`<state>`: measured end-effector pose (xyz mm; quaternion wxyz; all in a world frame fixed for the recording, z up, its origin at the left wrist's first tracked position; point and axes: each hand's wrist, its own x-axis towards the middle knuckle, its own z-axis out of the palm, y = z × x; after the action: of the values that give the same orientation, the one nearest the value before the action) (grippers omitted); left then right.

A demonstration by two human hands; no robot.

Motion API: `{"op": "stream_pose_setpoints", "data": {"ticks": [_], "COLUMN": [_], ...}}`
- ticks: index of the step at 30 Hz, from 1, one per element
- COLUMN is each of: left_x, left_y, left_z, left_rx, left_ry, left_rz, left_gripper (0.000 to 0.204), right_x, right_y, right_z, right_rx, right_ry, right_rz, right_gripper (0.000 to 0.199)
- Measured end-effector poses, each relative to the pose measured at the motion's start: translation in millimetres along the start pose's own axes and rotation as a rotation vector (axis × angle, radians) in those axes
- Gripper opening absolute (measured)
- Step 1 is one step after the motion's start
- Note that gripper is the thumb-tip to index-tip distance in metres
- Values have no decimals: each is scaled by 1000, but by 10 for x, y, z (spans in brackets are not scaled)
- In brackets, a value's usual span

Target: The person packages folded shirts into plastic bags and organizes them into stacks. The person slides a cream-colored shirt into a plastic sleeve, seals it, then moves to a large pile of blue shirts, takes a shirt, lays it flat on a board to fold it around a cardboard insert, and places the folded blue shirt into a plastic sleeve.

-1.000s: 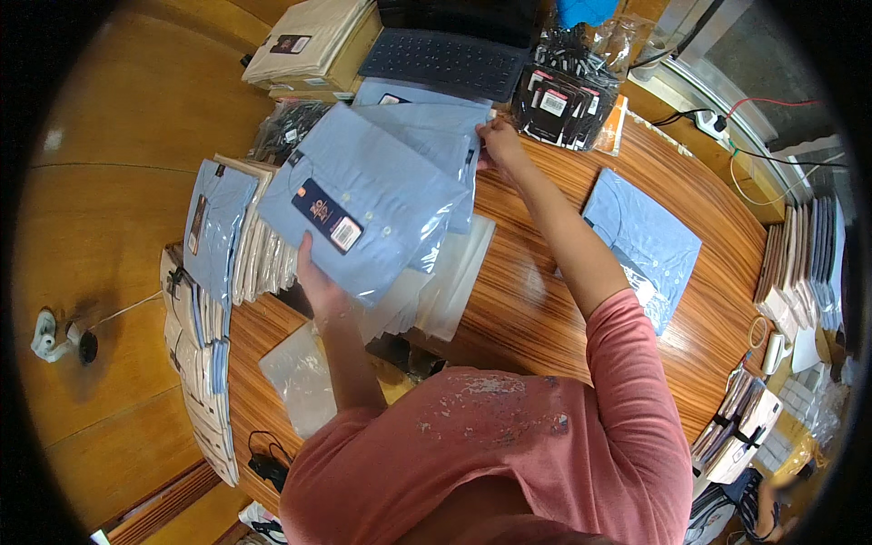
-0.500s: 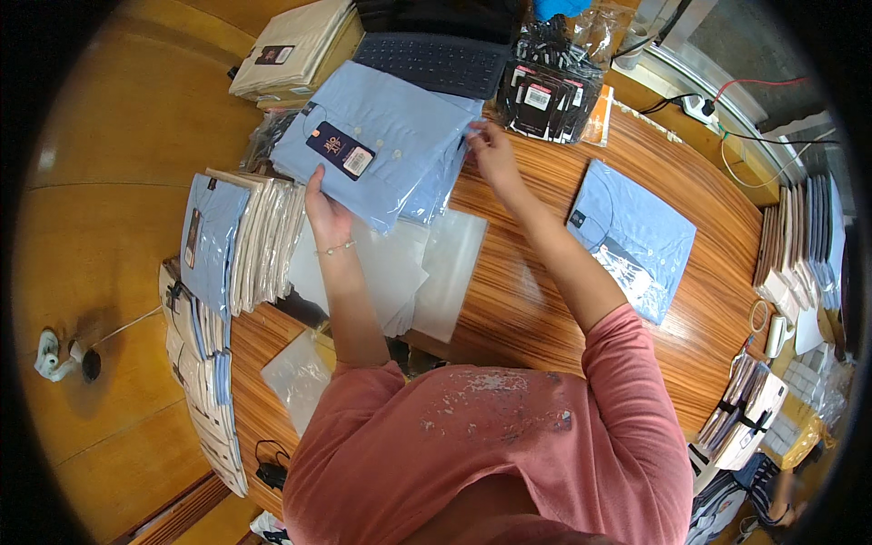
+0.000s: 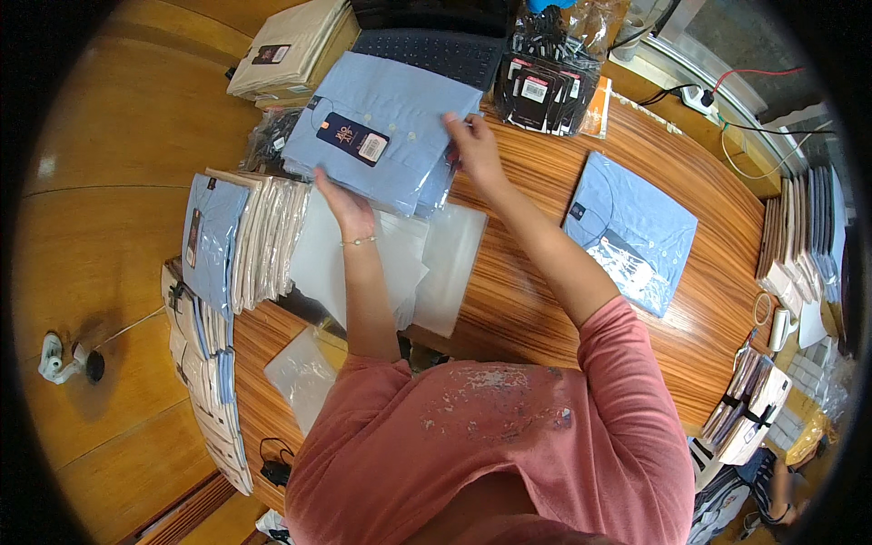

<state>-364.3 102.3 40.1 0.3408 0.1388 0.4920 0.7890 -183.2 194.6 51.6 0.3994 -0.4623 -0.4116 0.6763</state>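
A stack of folded light blue shirts (image 3: pixel 372 86) in clear plastic sleeves lies at the back, with a dark hang tag (image 3: pixel 352 139) on the top one. My left hand (image 3: pixel 350 211) grips its near left edge, the thumb against the side and the other fingers hidden underneath. At the right edge, my right hand (image 3: pixel 476 154) has its thumb on the top and its fingers curled round the side. Another bagged blue shirt (image 3: pixel 649 213) lies flat on the wooden table (image 3: pixel 522 263), right of my right forearm.
Left stands a row of bagged white and blue shirts (image 3: pixel 263 232). Clear plastic sleeves (image 3: pixel 450 272) and white sheets (image 3: pixel 359 263) lie before the stack. Behind it are a dark keyboard (image 3: pixel 427 56) and black tags in plastic (image 3: pixel 545 91). More folded garments (image 3: pixel 786 236) line the right.
The top shirt has shifted slightly right and lies more squarely over the stack. My right thumb has come onto its right edge; my left hand has moved slightly right.
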Motion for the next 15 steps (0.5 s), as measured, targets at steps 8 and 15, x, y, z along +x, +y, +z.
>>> {"op": "stream_pose_setpoints", "data": {"ticks": [8, 15], "left_x": [-69, -165], "left_y": [155, 401], "left_z": [-149, 16], "left_rx": [-41, 221], "left_ry": [123, -363], "left_rz": [-47, 140], "left_gripper": [53, 54], "right_x": [-429, -985], "right_y": [-152, -357], "right_z": [97, 342], "right_rx": [-572, 99], "right_ry": [36, -177], "right_rz": [-313, -381], "right_gripper": [29, 30]}}
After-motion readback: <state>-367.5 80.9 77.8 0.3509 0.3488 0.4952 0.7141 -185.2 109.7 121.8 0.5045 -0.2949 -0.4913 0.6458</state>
